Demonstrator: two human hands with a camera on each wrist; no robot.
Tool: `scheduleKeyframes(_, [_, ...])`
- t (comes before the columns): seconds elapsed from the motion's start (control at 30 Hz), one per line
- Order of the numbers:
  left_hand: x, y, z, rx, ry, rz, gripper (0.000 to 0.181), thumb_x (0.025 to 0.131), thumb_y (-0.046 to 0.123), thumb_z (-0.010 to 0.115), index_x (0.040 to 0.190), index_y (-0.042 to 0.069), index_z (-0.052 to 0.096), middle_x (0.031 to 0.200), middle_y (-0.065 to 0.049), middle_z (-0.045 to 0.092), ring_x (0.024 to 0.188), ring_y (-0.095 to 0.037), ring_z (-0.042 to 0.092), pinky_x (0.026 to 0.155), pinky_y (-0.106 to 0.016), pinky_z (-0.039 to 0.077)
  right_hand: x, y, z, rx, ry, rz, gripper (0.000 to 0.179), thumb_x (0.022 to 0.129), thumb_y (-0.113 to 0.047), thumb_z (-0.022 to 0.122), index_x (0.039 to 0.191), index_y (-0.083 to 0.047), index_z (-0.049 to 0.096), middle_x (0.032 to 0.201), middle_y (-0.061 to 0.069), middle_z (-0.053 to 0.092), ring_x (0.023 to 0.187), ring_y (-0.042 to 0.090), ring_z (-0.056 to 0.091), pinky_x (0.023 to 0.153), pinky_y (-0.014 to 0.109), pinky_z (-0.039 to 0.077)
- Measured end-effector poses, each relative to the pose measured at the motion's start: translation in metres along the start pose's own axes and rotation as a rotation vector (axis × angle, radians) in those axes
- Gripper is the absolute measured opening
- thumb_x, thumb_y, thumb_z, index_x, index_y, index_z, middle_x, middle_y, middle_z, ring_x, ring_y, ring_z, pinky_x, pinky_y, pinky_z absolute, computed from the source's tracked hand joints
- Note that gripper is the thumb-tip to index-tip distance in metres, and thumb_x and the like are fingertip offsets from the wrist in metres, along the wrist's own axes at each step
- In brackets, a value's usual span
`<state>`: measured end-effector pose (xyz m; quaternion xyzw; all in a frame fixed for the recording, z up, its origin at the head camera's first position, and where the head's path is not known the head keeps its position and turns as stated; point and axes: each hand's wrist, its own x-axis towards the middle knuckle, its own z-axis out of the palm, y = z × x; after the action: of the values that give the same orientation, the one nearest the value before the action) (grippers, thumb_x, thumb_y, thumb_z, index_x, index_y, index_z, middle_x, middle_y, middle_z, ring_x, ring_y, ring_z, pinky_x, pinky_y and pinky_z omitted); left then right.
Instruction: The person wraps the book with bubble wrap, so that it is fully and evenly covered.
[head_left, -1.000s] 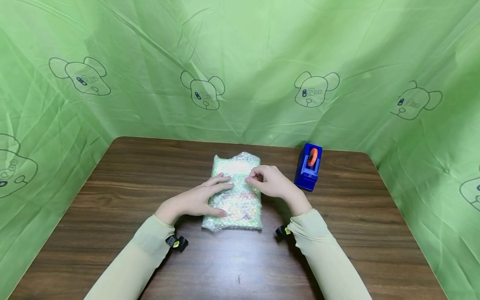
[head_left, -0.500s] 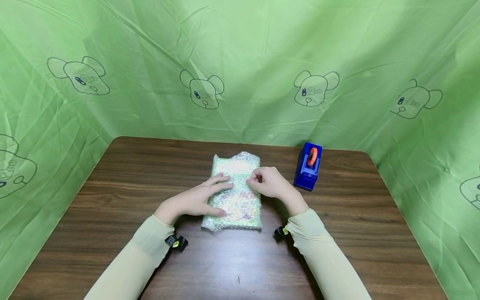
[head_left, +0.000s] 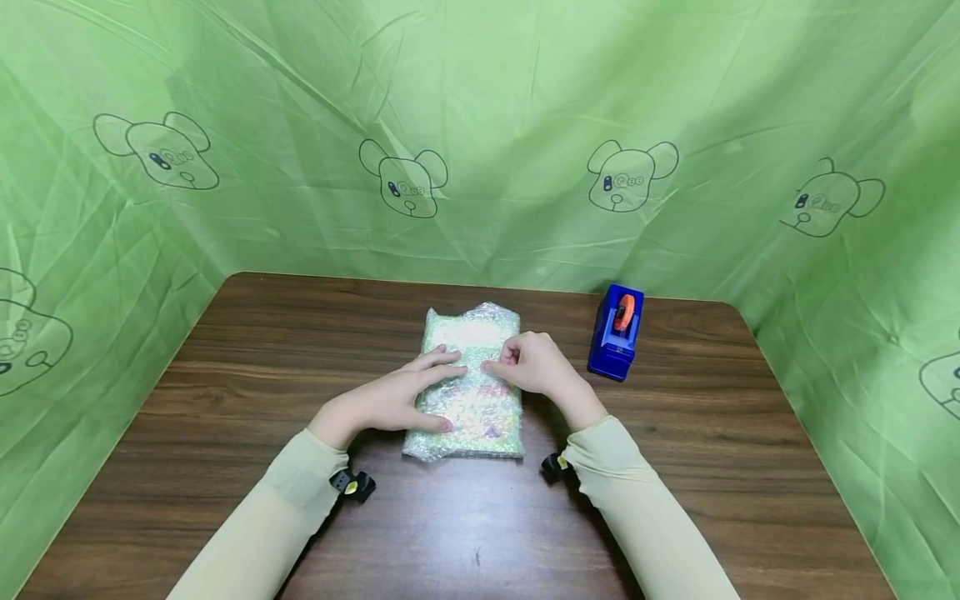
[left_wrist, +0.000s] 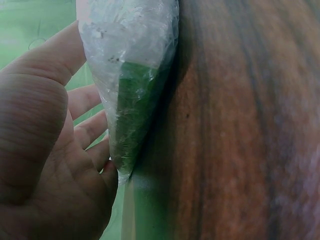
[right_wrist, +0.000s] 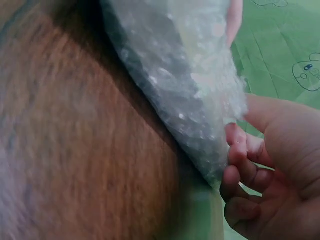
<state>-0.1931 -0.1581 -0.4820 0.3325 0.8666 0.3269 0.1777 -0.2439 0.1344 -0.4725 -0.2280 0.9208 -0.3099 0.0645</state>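
Note:
A flat, rectangular package in bubble wrap (head_left: 474, 332) lies on the table, with a pale green sheet or cover showing through the film. My left hand (head_left: 393, 396) rests on its left side, fingers spread and fairly straight; the left wrist view shows the thumb (left_wrist: 55, 52) against the wrap. On the right side is my right hand (head_left: 536, 364), its thumb reaching onto the wrap and its other fingers curled. In the right wrist view, curled fingers (right_wrist: 242, 162) sit close to the wrap's edge; whether they pinch film is hidden.
A blue tape dispenser (head_left: 617, 333) with an orange roll stands at the table's back right, beyond my right hand. Green cloth (head_left: 517, 125) with printed bear faces hangs behind and along both sides of the dark wooden table (head_left: 285, 333).
My right thumb has slid a little left across the wrap, and the right wrist has shifted slightly left. My left hand and the package have stayed put.

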Motion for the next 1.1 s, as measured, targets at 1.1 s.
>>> scheduleKeyframes(1.1, [-0.001,-0.002,-0.001,-0.013,-0.006,0.008,0.088,0.097,0.051,0.082,0.170,0.021,0.042,0.183,0.001,0.018,0.170,-0.027,0.003,0.131,-0.063,0.024,-0.017,0.024,-0.006,0.096,-0.007,0.248,0.041,0.095,-0.048,0.084,0.076,-0.015,0.071,0.064,-0.004,0.062,0.060,0.014,0.057,0.059,0.030,0.047])
